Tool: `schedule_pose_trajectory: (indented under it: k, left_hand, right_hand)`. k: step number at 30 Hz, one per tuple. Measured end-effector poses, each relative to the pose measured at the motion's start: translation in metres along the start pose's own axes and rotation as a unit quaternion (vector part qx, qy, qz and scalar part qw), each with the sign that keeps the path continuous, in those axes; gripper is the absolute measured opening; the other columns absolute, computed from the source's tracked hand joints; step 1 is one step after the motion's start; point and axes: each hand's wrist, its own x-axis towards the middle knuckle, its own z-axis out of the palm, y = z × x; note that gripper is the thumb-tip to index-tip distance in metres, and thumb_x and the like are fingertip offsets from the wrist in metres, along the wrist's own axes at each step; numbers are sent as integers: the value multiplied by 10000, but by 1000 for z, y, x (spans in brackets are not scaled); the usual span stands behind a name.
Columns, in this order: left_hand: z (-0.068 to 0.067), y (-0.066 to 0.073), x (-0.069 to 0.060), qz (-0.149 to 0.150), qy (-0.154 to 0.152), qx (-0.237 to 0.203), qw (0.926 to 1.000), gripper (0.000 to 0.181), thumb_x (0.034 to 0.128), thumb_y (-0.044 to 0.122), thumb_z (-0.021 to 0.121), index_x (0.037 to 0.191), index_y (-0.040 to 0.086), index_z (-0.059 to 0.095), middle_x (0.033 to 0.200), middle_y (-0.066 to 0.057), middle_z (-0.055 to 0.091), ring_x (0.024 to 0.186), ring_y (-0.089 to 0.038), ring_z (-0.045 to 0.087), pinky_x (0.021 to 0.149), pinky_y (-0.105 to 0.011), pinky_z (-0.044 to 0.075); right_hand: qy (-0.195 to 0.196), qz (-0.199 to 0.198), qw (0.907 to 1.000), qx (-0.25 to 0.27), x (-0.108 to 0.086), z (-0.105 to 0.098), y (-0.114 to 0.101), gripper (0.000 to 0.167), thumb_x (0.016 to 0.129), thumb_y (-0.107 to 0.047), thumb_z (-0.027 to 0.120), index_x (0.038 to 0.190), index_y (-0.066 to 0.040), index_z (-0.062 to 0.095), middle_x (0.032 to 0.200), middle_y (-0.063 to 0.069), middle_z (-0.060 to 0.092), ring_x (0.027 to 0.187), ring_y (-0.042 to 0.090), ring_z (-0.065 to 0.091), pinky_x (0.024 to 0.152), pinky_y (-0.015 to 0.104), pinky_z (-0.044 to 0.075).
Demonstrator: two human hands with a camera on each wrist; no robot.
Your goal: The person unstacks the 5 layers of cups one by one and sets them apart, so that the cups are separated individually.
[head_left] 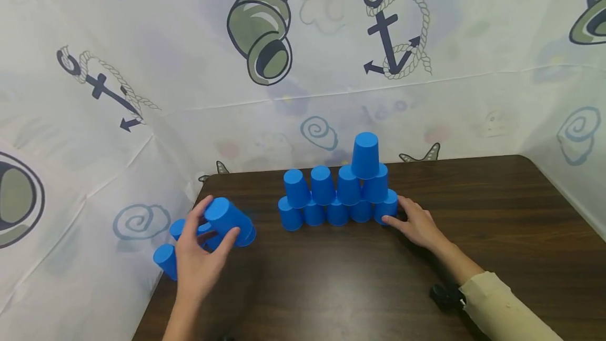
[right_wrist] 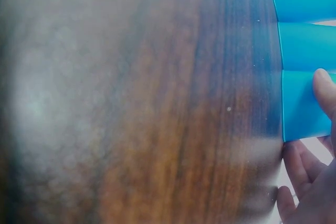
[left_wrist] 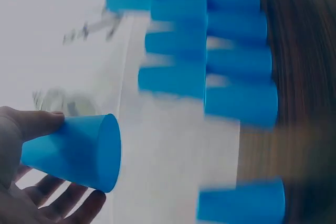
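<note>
My left hand holds an upside-down blue plastic cup, tilted and raised over the left of the table, thumb on one side and fingers on the other. The left wrist view shows this held cup with its open rim away from the palm. A stack of upside-down blue cups stands in two rows, with a single top cup above the right end. My right hand grips the bottom row's rightmost cup, thumb in front and fingers along its right side.
Several more blue cups stand at the table's left edge, partly hidden behind my left hand. The dark wood table meets a patterned white cloth behind and to the left. A small black object sits by my right sleeve.
</note>
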Motion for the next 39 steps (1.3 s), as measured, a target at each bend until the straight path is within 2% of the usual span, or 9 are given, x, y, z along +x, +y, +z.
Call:
schedule_pose_trajectory:
  k: [2, 4, 7, 13, 17, 23, 29, 39]
  left_hand:
    - [-15, -13, -5, -390, 149, 314, 9986, 796, 791, 145, 831, 1472, 271, 440, 1371, -64, 559, 1129, -298, 588, 835, -595, 523]
    - [-27, -26, -9, -659, 172, 637, 9956, 793, 794, 158, 829, 1478, 239, 435, 1380, -111, 548, 1131, -369, 584, 828, -616, 513]
    - [-38, -46, -16, -875, 44, 1025, 9909, 793, 789, 156, 834, 1474, 177, 435, 1392, -177, 523, 1133, -457, 560, 815, -633, 500]
    - [-41, -81, -27, -1127, -322, 1698, 9785, 825, 763, 147, 855, 1470, 125, 430, 1402, -242, 493, 1167, -522, 517, 829, -652, 472]
    - [-38, -96, -31, -1261, -477, 2077, 9689, 825, 753, 146, 861, 1460, 124, 437, 1404, -242, 490, 1213, -516, 485, 885, -680, 433]
    - [-34, -108, -32, -1367, -589, 2383, 9597, 813, 761, 134, 849, 1460, 115, 434, 1399, -252, 484, 1240, -507, 460, 963, -708, 362]
    - [-33, -113, -33, -1589, -698, 2545, 9514, 809, 768, 146, 843, 1460, 101, 427, 1395, -264, 479, 1233, -518, 456, 963, -725, 342]
    - [-26, -116, -31, -1806, -810, 2619, 9446, 804, 787, 130, 823, 1472, 88, 403, 1386, -290, 462, 1235, -540, 433, 959, -753, 309]
  right_hand:
    - [2, 1, 10000, -12, 0, 0, 1, 681, 951, -445, 616, 1428, -2, 415, 1303, 251, 559, 1224, 473, 474, 955, 708, 306]
    - [10, 9, 10000, -7, 0, 0, 1, 682, 950, -445, 618, 1427, -2, 416, 1300, 250, 560, 1221, 471, 476, 958, 707, 309]
    - [-4, 19, 10000, -7, 0, 1, 2, 690, 947, -455, 617, 1427, -2, 417, 1301, 248, 561, 1222, 469, 477, 960, 707, 312]
    - [-24, 17, 10000, 5, 0, 2, 2, 691, 946, -455, 619, 1430, -6, 415, 1301, 247, 561, 1222, 469, 476, 962, 710, 308]
    - [-38, 4, 10000, 10, -1, 2, 2, 689, 949, -449, 617, 1430, 0, 411, 1304, 252, 558, 1223, 473, 473, 961, 712, 307]
    - [-36, 19, 10000, 36, -1, 2, 1, 698, 951, -453, 613, 1441, -4, 401, 1324, 256, 543, 1237, 476, 458, 971, 711, 290]
    - [-61, 51, 10000, 30, -1, 2, 0, 703, 951, -444, 617, 1445, 5, 396, 1345, 265, 528, 1252, 482, 447, 982, 718, 283]
    - [-91, 87, 9999, 14, 0, 1, 1, 728, 947, -470, 609, 1451, 6, 386, 1348, 267, 521, 1258, 485, 435, 973, 718, 273]
